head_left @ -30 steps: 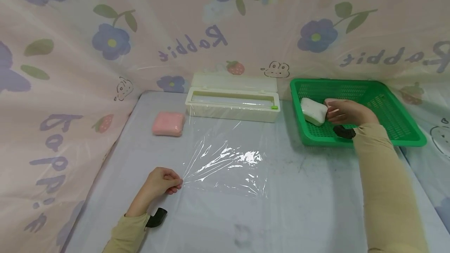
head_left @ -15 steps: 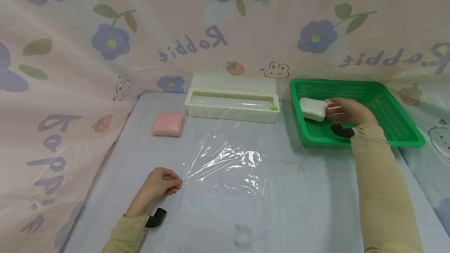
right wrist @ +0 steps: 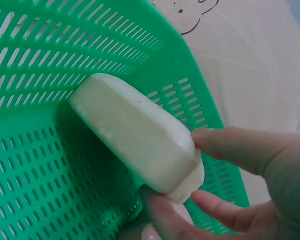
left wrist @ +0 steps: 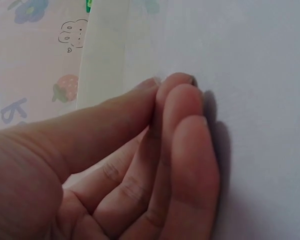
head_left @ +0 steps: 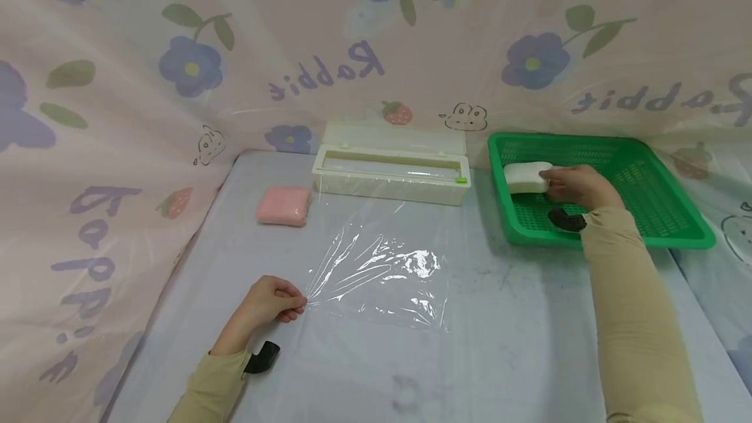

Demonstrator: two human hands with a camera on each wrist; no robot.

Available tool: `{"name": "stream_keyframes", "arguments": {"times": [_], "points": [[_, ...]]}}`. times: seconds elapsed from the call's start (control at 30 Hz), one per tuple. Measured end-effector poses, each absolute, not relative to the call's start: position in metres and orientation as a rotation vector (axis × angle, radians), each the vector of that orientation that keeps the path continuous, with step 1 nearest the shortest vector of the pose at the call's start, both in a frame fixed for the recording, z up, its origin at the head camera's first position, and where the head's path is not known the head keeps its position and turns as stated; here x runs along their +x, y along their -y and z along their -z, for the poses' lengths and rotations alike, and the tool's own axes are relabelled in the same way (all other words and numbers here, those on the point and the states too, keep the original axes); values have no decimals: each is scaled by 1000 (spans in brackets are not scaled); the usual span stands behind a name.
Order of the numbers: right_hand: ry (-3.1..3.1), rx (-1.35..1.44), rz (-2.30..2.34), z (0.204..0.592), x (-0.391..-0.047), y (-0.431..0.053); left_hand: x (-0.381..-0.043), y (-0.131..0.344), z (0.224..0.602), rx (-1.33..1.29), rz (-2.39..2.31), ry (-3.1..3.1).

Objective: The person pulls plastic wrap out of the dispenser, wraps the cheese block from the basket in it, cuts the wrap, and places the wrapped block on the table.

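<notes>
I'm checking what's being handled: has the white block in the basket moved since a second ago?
Yes. In the head view, the white block has turned and shifted away from the near rim of the green basket, toward the back.

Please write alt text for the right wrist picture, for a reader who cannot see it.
A right hand holds a white, rounded block inside a green slotted basket. Beyond it, a pale sheet shows part of a line drawing.
</notes>
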State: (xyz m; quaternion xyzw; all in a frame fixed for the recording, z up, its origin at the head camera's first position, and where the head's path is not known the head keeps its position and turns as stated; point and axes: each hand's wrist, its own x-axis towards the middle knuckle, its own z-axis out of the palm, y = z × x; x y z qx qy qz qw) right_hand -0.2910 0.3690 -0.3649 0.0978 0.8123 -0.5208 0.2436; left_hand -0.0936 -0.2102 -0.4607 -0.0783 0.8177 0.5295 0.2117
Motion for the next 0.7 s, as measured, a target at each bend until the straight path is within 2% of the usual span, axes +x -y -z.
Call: {"name": "stream_keyframes", "arguments": {"times": [0.47,0.7], "points": [[-2345,365,1599,357,-270,-358,-99,212,459,-206,-1457,-2240],[-2232,421,2044,336,-247,-341,-99,212,463,-235,-1462,-2230]]}}
